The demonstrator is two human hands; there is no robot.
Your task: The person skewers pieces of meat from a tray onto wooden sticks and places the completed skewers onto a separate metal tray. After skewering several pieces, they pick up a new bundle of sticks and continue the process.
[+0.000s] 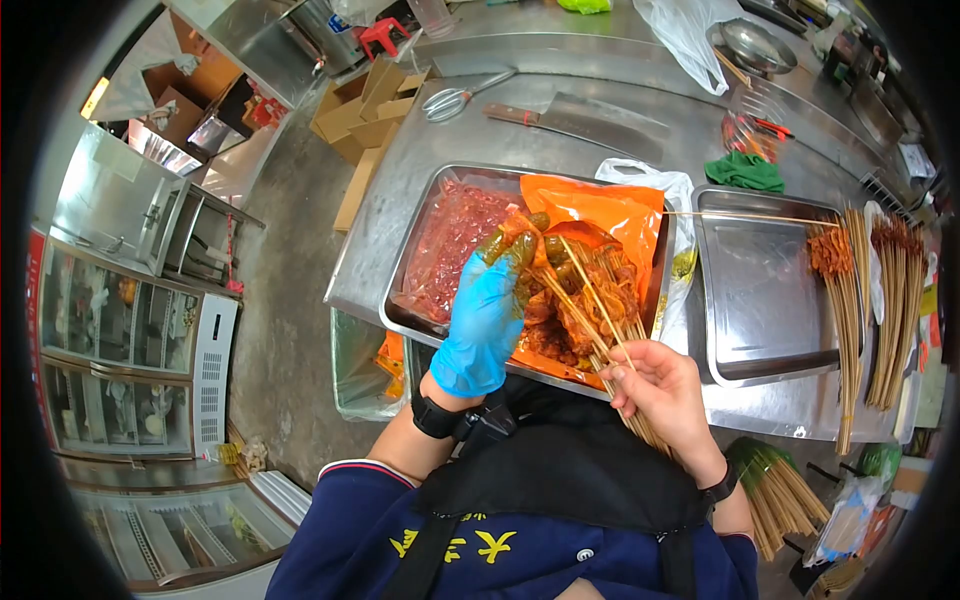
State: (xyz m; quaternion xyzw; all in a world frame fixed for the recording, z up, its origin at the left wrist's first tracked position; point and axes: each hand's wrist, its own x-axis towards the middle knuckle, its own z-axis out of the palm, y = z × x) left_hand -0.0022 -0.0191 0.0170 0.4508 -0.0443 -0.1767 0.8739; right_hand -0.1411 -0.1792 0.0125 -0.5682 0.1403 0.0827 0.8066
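My left hand (478,325) wears a blue glove smeared with orange sauce at the fingers. Those fingers are closed on a piece of marinated meat (522,226) above the metal tray (398,322). My right hand (662,398), bare, pinches a bamboo skewer (592,285) whose tip points up toward the left hand. More bamboo sticks lie under the right hand across the tray's near edge. Below both hands, red-orange marinated meat (610,275) sits in an opened orange bag (590,200). Pale red raw meat (465,235) fills the tray's left side.
A second metal tray (770,300) stands to the right, beside bundles of meat skewers (898,300). Behind lie a cleaver (590,125), a whisk-like tool (447,103) and a green cloth (745,170). A lined bin (365,370) stands below the table's left edge.
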